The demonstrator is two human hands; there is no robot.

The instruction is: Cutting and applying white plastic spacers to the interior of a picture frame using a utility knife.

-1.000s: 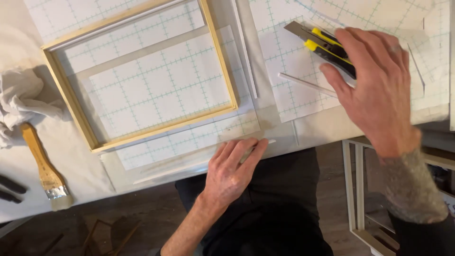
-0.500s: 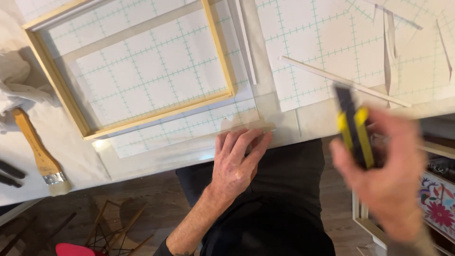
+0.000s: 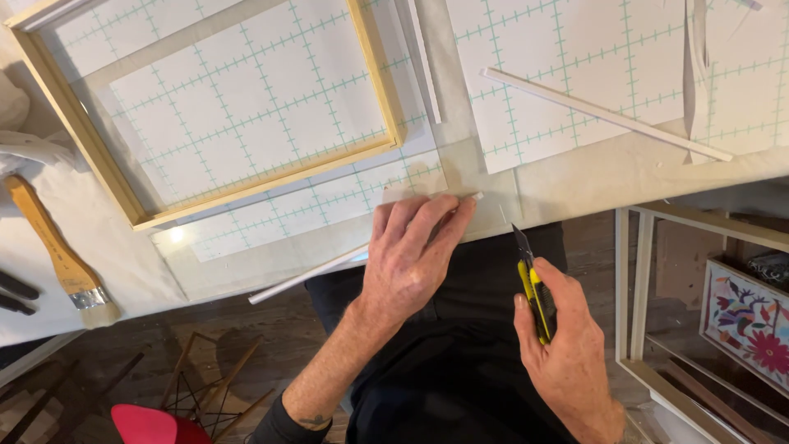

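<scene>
Utility knife [image 3: 534, 284] in right hand [image 3: 567, 353]: blade points up-left.

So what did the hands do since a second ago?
The right hand picked the yellow utility knife up off the gridded sheets and brought it down near the table edge, blade out. The left hand stayed pressing the white strip; the wooden frame and brush stayed put.

Pale bare-wood frame [image 3: 255, 185]; beside it, matt gridded paper sheet [image 3: 567, 74]; wooden-handled brush [image 3: 57, 251] with metal ferrule; yellow-and-black plastic knife [image 3: 534, 292], metal blade; smooth white strip [image 3: 320, 270].
</scene>
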